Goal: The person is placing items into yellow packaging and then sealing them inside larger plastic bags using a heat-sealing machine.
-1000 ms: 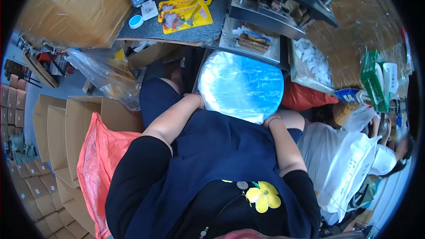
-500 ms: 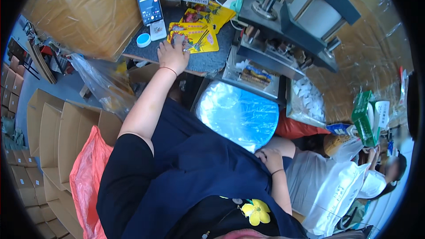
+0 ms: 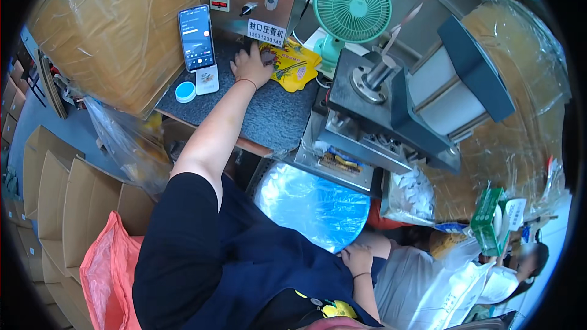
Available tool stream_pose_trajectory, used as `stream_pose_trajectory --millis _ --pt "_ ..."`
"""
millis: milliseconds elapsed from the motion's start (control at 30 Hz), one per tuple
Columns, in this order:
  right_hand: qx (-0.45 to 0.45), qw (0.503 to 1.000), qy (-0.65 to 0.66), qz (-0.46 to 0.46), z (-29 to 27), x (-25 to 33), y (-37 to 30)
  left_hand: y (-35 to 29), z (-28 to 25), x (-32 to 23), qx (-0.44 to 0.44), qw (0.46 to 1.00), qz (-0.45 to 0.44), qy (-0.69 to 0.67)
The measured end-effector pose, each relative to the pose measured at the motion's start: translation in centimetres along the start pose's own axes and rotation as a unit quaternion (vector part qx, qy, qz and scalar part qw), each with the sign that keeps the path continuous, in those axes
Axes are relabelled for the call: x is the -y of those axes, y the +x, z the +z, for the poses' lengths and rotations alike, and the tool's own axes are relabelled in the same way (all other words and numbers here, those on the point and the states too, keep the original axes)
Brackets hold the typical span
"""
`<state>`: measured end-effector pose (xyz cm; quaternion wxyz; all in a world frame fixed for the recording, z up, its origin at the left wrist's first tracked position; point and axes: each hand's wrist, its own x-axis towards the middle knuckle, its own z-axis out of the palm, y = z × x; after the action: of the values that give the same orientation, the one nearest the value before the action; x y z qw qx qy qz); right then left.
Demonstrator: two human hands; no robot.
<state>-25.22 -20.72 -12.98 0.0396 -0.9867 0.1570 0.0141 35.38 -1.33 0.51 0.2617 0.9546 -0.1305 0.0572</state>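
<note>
My left hand [image 3: 252,67] reaches to the back of the dark speckled tabletop, its fingers apart at the left edge of a pile of yellow printed packets [image 3: 296,68]. The packets lie overlapping against the foot of a metal control box [image 3: 244,0]. My fingertips are near the box's lower edge, and the hand partly covers the pile. My right hand [image 3: 357,260] rests by my thigh with its fingers loosely stretched and nothing in them. Beside it is a container lined with shiny clear-blue plastic [image 3: 312,205].
A propped phone [image 3: 197,40] and a round blue-topped tin [image 3: 185,91] stand on the table's left. A green fan [image 3: 354,9] and a heavy press machine [image 3: 391,95] stand right. Open cartons [image 3: 92,201] lie lower left. Another person [image 3: 498,275] sits at lower right.
My left hand has slid away from me, and the front yellow packets now lie with the others by the control box. The view has tilted upward. My right hand stays by my thigh.
</note>
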Motion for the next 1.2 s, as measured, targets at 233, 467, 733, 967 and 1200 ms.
stream_pose_trajectory --millis 233,467,733,967,1200 --pt "-0.010 0.998 -0.056 0.005 0.8 -0.4 1.0 1.1 0.4 -2.6 0.072 0.997 0.022 -0.005" --pt "0.042 0.998 -0.052 0.003 0.8 0.0 1.2 2.0 1.4 -2.3 -0.016 1.000 -0.002 -0.015" --pt "0.165 0.972 0.080 -0.148 -2.1 -2.0 1.0 -18.0 -13.2 -2.2 0.151 0.866 0.461 0.123" --pt "0.244 0.948 0.090 -0.185 -14.1 7.1 6.3 -37.2 -37.1 5.8 0.179 0.960 0.217 -0.009" --pt "0.197 0.815 0.187 -0.513 -14.6 21.0 11.4 -59.0 -35.2 19.5 0.131 0.883 -0.295 0.342"
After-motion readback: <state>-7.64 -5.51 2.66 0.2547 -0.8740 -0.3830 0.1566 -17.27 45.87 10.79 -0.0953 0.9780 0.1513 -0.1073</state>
